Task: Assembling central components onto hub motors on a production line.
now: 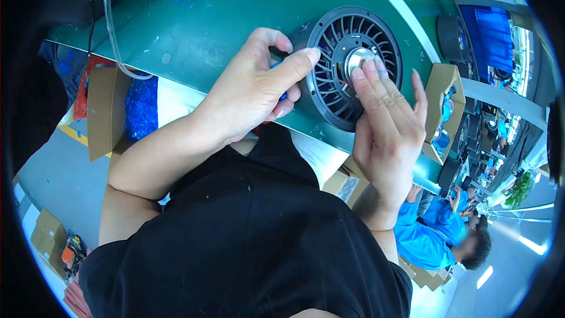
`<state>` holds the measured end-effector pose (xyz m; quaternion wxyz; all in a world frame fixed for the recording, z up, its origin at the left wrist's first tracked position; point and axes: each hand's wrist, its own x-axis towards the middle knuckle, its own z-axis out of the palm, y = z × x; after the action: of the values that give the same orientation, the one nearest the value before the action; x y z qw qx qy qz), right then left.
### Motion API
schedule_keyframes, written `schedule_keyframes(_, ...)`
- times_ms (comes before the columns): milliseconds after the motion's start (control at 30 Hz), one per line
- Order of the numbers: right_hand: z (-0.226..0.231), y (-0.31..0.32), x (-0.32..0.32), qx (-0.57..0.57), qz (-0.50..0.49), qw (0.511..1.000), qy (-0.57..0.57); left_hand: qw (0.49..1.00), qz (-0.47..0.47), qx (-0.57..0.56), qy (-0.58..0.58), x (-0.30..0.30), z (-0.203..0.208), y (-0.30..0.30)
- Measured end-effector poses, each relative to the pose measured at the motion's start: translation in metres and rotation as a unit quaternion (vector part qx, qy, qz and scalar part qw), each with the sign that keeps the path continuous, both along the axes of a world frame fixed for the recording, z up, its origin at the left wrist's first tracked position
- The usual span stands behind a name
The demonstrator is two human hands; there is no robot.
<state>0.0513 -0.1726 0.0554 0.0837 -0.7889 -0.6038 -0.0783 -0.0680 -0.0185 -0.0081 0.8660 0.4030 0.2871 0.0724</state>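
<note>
Fingers outstretched, right hand seemingly steadies round silver metal disc beneath; left hand half-curls, its hold unclear.

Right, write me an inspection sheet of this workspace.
Surface: glossy green tabletop, with scuffs and pale spots.
Job's things: round black finned housing with a shiny silver metal disc at its centre.
Clutter: open brown cardboard box right of the housing, holding bluish parts.
Hands: left hand curled around a mostly hidden blue item, thumb by the housing's rim; right hand with fingertips on the disc.
Cables: clear flexible tube and thin black cord, upper left.
Surroundings: people in blue tops, right.
</note>
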Motion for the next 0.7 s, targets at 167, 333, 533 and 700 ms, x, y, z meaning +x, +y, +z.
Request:
schedule_keyframes(167, 0.002, -0.011, 0.027, 0.041, 0.031, 0.992, 0.118, 0.998, -0.030, 0.039, 0.033, -0.001, 0.009, 0.003)
schedule_keyframes(333, -0.018, 0.044, 0.156, 0.222, -0.158, 0.905, 0.328, 0.994, -0.090, 0.051, 0.041, 0.007, 0.009, -0.005)
schedule_keyframes(533, -0.056, 0.128, 0.261, 0.306, -0.331, 0.506, 0.735, 0.993, -0.053, 0.086, 0.059, 0.046, 0.006, 0.008)
schedule_keyframes(700, -0.065, 0.115, 0.285, 0.298, -0.299, 0.520, 0.743, 0.996, 0.032, 0.085, 0.020, 0.081, -0.002, 0.036)
